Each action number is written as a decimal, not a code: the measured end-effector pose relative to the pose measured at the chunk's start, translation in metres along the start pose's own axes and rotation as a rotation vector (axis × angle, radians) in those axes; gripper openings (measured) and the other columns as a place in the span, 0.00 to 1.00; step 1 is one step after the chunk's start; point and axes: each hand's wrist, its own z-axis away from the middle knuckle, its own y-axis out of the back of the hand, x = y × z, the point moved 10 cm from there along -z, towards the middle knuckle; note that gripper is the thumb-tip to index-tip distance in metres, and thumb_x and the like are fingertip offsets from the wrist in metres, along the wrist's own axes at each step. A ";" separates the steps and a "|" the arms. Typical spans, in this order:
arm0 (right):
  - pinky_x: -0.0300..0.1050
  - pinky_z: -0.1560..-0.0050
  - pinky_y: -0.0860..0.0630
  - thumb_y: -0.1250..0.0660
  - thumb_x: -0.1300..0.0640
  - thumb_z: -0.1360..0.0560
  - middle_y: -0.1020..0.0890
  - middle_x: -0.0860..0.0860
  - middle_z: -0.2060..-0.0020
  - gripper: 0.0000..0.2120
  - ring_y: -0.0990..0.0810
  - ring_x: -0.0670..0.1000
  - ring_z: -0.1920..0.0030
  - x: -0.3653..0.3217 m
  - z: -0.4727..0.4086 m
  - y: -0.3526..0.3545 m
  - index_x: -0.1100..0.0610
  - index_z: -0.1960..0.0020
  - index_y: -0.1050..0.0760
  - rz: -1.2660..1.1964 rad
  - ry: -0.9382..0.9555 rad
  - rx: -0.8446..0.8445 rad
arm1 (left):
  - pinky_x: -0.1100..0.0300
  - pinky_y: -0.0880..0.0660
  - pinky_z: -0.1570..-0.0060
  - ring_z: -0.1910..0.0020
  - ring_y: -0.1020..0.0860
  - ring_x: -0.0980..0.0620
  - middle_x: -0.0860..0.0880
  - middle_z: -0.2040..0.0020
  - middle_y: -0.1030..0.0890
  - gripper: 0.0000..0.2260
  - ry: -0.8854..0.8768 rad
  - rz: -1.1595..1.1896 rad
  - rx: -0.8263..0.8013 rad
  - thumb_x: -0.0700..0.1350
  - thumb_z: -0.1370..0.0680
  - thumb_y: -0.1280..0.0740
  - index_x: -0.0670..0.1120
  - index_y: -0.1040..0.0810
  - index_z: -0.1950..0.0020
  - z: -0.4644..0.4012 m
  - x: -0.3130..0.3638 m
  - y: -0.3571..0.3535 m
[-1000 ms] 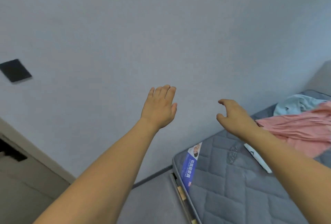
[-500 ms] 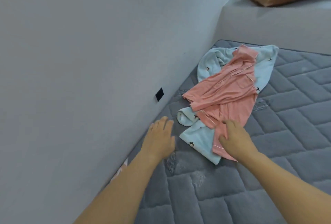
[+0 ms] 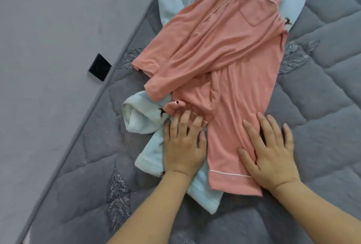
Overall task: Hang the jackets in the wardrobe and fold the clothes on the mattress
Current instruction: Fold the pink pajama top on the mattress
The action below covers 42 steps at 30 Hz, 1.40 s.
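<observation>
A salmon-pink pyjama garment (image 3: 224, 52) with white piping and a chest pocket lies crumpled on the grey quilted mattress (image 3: 322, 107). Under it lies a pale blue fleece garment (image 3: 144, 118) with small dark bird prints, partly hidden by the pink cloth. My left hand (image 3: 182, 146) lies flat, fingers straight, across the edge where blue fleece and pink hem meet. My right hand (image 3: 271, 150) rests flat with spread fingers on the pink garment's lower part, near its piped hem.
A grey wall (image 3: 48, 48) runs along the mattress's left edge, with a black square plate (image 3: 99, 67) on it just above the mattress seam. Bare quilted mattress stretches to the right and toward me.
My view has dropped and closed in on the clothes. Both hands have moved forward from just short of the pile and now lie flat on the garments.
</observation>
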 end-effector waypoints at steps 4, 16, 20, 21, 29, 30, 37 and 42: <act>0.68 0.27 0.46 0.44 0.42 0.24 0.38 0.58 0.24 0.29 0.40 0.61 0.24 -0.001 0.004 0.001 0.52 0.25 0.34 -0.019 0.021 0.007 | 0.41 0.32 0.34 0.36 0.28 0.41 0.46 0.36 0.23 0.12 0.006 -0.003 0.082 0.52 0.19 0.38 0.52 0.22 0.39 -0.003 -0.001 0.006; 0.68 0.28 0.45 0.40 0.51 0.21 0.31 0.54 0.26 0.21 0.35 0.61 0.26 -0.004 0.006 0.008 0.47 0.29 0.28 -0.021 0.114 0.145 | 0.39 0.31 0.37 0.36 0.28 0.38 0.44 0.37 0.22 0.09 -0.072 0.010 0.163 0.48 0.18 0.36 0.50 0.19 0.41 -0.004 0.002 -0.001; 0.60 0.27 0.45 0.44 0.50 0.20 0.28 0.49 0.29 0.17 0.32 0.54 0.27 0.004 0.007 0.016 0.50 0.36 0.22 -0.250 0.024 0.133 | 0.38 0.34 0.34 0.36 0.28 0.39 0.45 0.38 0.22 0.08 -0.055 0.048 0.123 0.49 0.19 0.36 0.49 0.19 0.46 -0.007 0.003 0.005; 0.57 0.27 0.43 0.44 0.50 0.20 0.25 0.49 0.31 0.17 0.29 0.53 0.30 0.008 0.013 0.021 0.53 0.40 0.20 -0.404 -0.025 0.126 | 0.37 0.38 0.30 0.36 0.28 0.39 0.46 0.39 0.22 0.08 -0.056 0.055 0.102 0.48 0.19 0.37 0.49 0.19 0.47 -0.006 0.005 0.008; 0.56 0.53 0.30 0.44 0.54 0.17 0.22 0.60 0.56 0.13 0.23 0.63 0.55 0.014 0.165 0.059 0.54 0.61 0.35 -0.429 -0.175 -0.339 | 0.47 0.28 0.55 0.64 0.26 0.42 0.46 0.66 0.23 0.06 -0.231 0.098 -0.120 0.41 0.26 0.38 0.46 0.22 0.58 0.147 0.090 0.055; 0.54 0.51 0.31 0.45 0.54 0.17 0.21 0.59 0.54 0.12 0.23 0.62 0.51 0.019 0.190 0.063 0.53 0.60 0.35 -0.313 -0.147 -0.451 | 0.49 0.30 0.59 0.66 0.25 0.42 0.47 0.67 0.23 0.06 -0.210 0.091 -0.219 0.41 0.28 0.38 0.48 0.22 0.58 0.176 0.108 0.056; 0.46 0.40 0.30 0.47 0.48 0.21 0.23 0.49 0.35 0.20 0.24 0.53 0.36 0.126 0.397 0.125 0.50 0.34 0.25 0.278 -0.427 -1.087 | 0.55 0.26 0.44 0.41 0.22 0.42 0.51 0.56 0.23 0.13 0.157 0.282 -1.228 0.46 0.18 0.42 0.44 0.21 0.39 0.386 0.239 0.041; 0.55 0.33 0.30 0.44 0.38 0.34 0.25 0.48 0.32 0.35 0.26 0.54 0.32 0.191 0.528 0.152 0.50 0.30 0.28 0.299 -0.664 -1.384 | 0.54 0.25 0.43 0.41 0.20 0.44 0.49 0.44 0.18 0.12 0.143 0.322 -1.722 0.48 0.21 0.38 0.49 0.19 0.43 0.502 0.294 0.057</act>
